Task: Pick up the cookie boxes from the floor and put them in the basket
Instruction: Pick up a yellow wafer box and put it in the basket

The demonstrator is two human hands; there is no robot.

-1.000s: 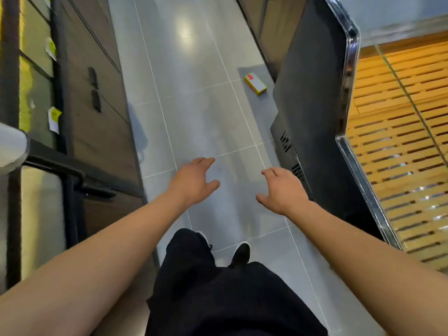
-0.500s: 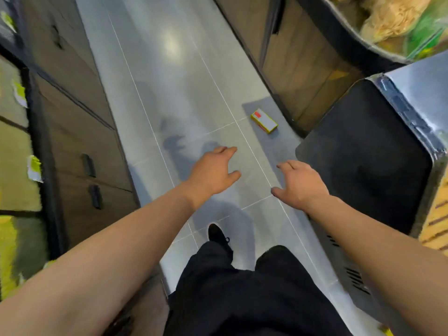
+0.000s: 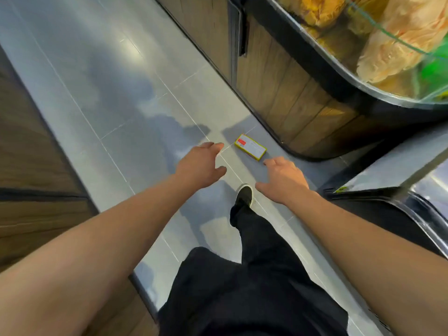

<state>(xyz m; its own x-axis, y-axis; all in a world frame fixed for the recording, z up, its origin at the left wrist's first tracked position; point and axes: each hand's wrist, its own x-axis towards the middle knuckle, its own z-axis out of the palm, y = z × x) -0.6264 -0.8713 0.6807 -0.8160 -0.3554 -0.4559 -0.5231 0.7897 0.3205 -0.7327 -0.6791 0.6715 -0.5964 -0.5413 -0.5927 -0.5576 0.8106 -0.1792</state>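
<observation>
Head view, near to far. Lowest in the frame, one pair of black trousers (image 3: 254, 287) and two bare forearms reaching forward. One black shoe with a white sole edge (image 3: 244, 195) is planted on the grey tiled floor (image 3: 109, 98), between the two hands.

Two hands are visible, both palm down above the floor and holding nothing. The left hand (image 3: 201, 166) has its fingers extended and loosely spread, the thumb apart from them: its grip is open and empty. The right hand (image 3: 283, 178) is likewise relaxed, fingers slightly bent and thumb out to the side: its grip is open and empty.

Just beyond the right hand's fingertips lies one flat yellow rectangular cookie box with a red patch on its pale top face (image 3: 251, 147). It rests flat on the floor, untouched by either hand, near the floor's right edge and just beside the rounded corner of a wood-panelled display stand with a black base (image 3: 291, 93).

Farther off, the stand carries one black-rimmed glass bin (image 3: 315, 57) holding several bags of pale orange snacks (image 3: 400, 44); their count cannot be told. A dark wood-grain cabinet front (image 3: 36, 154) borders the floor's left edge.
</observation>
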